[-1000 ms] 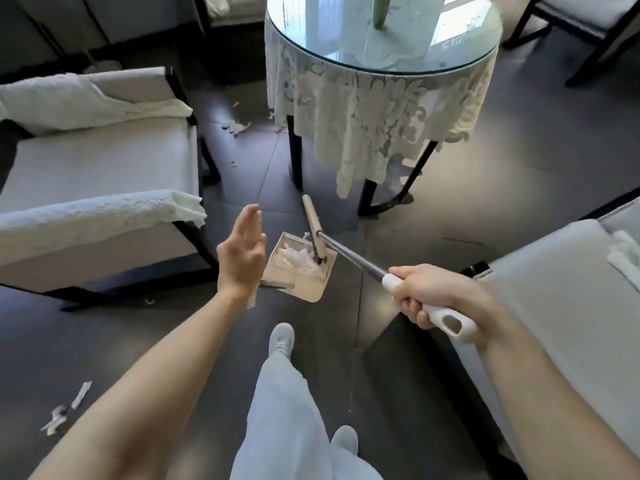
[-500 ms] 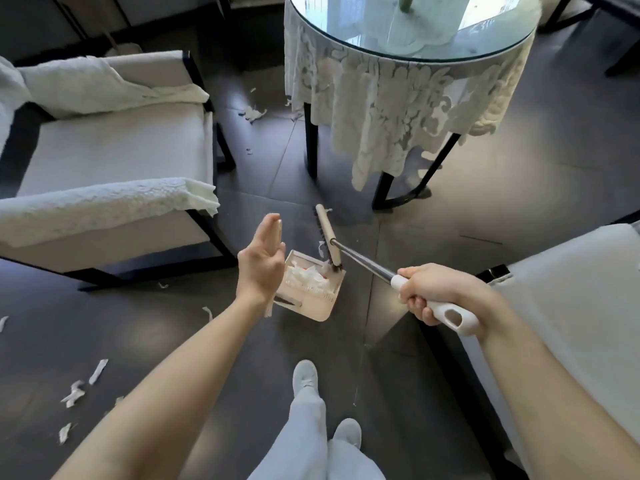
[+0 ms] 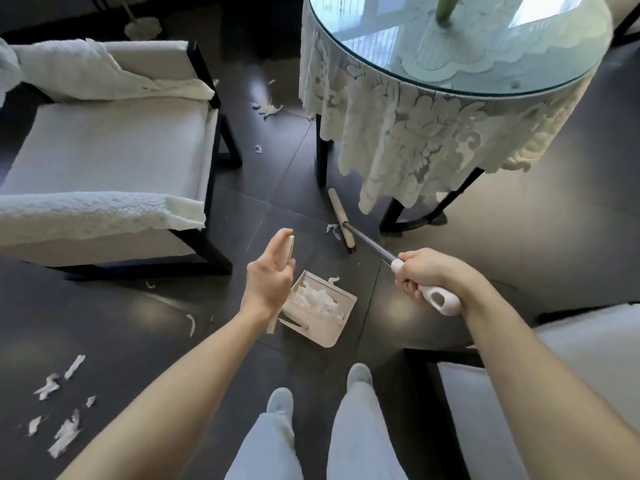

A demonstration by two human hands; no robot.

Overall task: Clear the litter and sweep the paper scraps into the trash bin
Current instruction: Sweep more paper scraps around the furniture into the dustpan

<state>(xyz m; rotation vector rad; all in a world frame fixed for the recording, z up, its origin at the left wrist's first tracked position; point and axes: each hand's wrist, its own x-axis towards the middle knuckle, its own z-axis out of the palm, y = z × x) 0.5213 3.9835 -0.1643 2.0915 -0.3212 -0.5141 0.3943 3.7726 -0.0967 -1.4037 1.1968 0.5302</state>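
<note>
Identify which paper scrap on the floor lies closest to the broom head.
The small curled scrap right beside the broom head; the others lie further off, by the dustpan, near the chair or past the table leg.

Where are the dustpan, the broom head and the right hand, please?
dustpan (image 3: 323, 337): head view, bare rear wall.
broom head (image 3: 340, 218): head view, middle of wooden bar.
right hand (image 3: 424, 271): head view, knuckles, curled round broom handle (image 3: 440, 299).
</note>
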